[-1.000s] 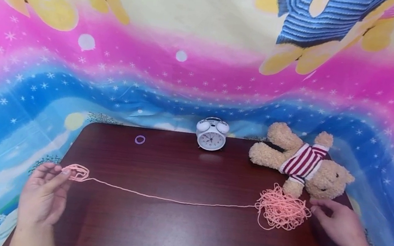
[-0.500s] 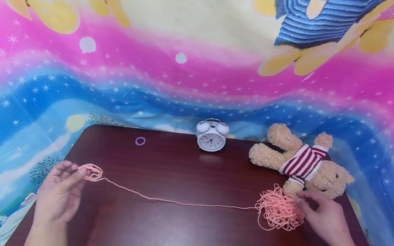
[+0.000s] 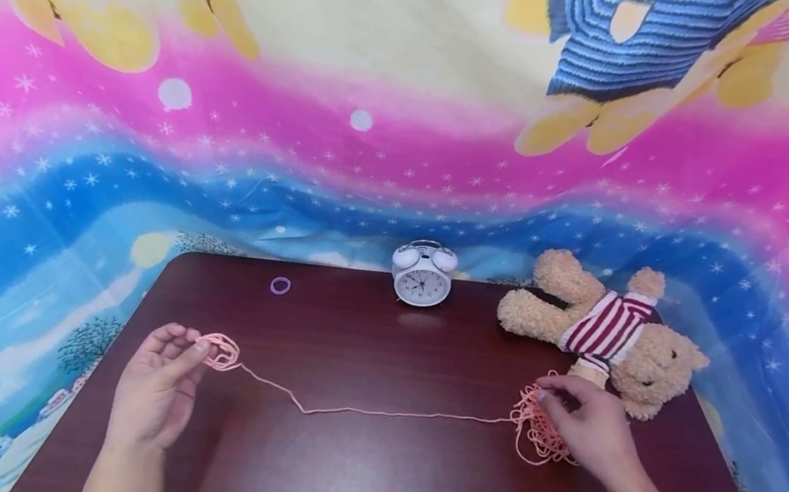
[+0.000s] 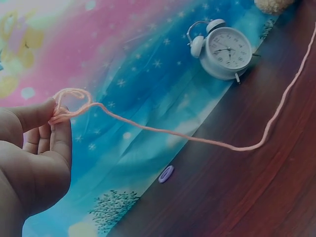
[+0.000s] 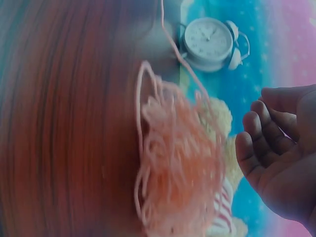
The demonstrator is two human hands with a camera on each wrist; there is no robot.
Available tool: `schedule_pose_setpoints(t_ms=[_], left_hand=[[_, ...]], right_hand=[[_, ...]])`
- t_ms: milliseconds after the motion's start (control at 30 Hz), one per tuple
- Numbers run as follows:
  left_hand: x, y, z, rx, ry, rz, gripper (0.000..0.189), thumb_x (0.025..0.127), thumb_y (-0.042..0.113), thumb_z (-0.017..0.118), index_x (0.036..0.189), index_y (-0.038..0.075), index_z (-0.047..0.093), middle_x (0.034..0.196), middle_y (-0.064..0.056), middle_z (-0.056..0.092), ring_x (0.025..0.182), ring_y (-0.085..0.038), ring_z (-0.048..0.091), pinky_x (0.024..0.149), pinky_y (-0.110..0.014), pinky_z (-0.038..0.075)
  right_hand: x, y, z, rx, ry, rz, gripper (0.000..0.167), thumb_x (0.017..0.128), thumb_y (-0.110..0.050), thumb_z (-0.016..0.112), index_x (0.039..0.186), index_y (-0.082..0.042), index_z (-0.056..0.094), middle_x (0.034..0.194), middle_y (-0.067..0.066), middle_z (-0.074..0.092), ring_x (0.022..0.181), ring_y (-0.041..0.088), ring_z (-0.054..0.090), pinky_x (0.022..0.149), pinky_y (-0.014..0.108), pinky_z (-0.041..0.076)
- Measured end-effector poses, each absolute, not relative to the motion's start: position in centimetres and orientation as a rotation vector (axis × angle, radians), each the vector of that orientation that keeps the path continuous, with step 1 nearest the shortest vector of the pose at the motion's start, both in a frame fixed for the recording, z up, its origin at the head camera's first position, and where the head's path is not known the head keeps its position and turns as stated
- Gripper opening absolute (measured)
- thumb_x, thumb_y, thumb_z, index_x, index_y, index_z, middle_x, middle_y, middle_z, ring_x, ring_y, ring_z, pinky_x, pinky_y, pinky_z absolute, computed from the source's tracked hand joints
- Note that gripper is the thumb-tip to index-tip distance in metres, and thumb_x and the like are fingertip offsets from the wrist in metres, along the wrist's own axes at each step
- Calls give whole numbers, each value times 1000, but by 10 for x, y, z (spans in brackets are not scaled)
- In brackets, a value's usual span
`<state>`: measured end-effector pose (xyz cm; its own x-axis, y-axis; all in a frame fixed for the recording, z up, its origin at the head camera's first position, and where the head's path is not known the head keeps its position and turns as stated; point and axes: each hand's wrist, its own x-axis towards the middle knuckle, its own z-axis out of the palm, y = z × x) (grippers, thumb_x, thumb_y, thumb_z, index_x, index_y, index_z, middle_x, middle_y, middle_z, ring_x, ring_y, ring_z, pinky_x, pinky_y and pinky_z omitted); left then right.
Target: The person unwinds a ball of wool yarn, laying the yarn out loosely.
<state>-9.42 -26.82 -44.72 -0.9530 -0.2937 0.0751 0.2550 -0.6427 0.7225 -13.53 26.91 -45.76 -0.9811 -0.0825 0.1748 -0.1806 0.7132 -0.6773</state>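
Note:
My left hand [image 3: 159, 385] pinches a small looped bundle of peach yarn [image 3: 220, 352] between thumb and fingertips, above the left side of the table; the left wrist view shows these yarn loops [image 4: 73, 101] too. A single strand [image 3: 379, 412] runs from them, sagging in a bend, to a tangled yarn pile [image 3: 540, 435] at the right. Over that pile is my right hand [image 3: 592, 425], fingers loosely bent, hiding part of it in the head view. In the right wrist view, the right hand [image 5: 281, 143] is apart from the yarn pile [image 5: 177, 168] with nothing in its fingers.
A teddy bear [image 3: 606, 326] in a striped shirt lies at the back right, one arm beside the pile. A white alarm clock [image 3: 423, 275] stands at the back middle. A purple ring [image 3: 280, 286] lies back left. Printed cloth [image 3: 375, 168] hangs behind the dark table [image 3: 352, 332].
The left hand has moved right with its yarn loops, and the strand has gone slack into a bend. The right hand has moved left from the pile's right side to over it.

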Motion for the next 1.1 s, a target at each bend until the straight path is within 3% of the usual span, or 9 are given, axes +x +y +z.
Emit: schedule_pose_setpoints(t_ms=[233,467,1100], left_hand=[[-95,-253,-451,103,-1269,-2589,29,97,-20,54,112,4,52,99,-3,67,89,-13,69,80,-23,60],[-100,-235,-452,126,-1364,-2593,30,96,-19,55,113,6,52,99,-1,65,89,-11,68,79,-21,60],[-108,-180,-450,115,-1500,-2661,34,93,-18,60,111,9,53,97,-1,62,87,-13,68,82,-25,61]], right_hand=[[-140,242,-462,278,-2744,1251,16,97,-18,75,111,-12,77,97,4,75,51,12,60,46,28,50],[-147,210,-468,376,-2695,1165,13,92,-14,79,105,-15,79,97,-4,75,75,6,60,66,25,52],[-143,114,-473,628,-2681,1442,13,90,-12,81,102,-16,79,86,-13,68,73,4,61,66,23,55]])
